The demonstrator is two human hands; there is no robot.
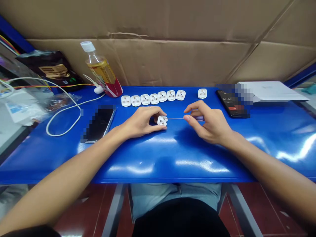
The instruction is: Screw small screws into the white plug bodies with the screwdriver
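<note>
My left hand (143, 122) pinches a small white plug part (162, 120) with metal contacts, resting it on the blue table (177, 154). My right hand (207, 122) grips a thin screwdriver (184, 118) with a purple handle; its slender shaft runs left and its tip meets the plug part. Behind my hands, a row of several white plug parts (153, 98) lies on the table. One more white plug part (202, 93) sits apart to the right of the row.
A phone (100, 123) lies left of my left hand, and another phone (232, 103) lies at the right. A tilted drink bottle (102, 70), a white cable (66, 108), a white box (271, 91) and bags (53, 70) stand behind. Cardboard (172, 42) backs the table.
</note>
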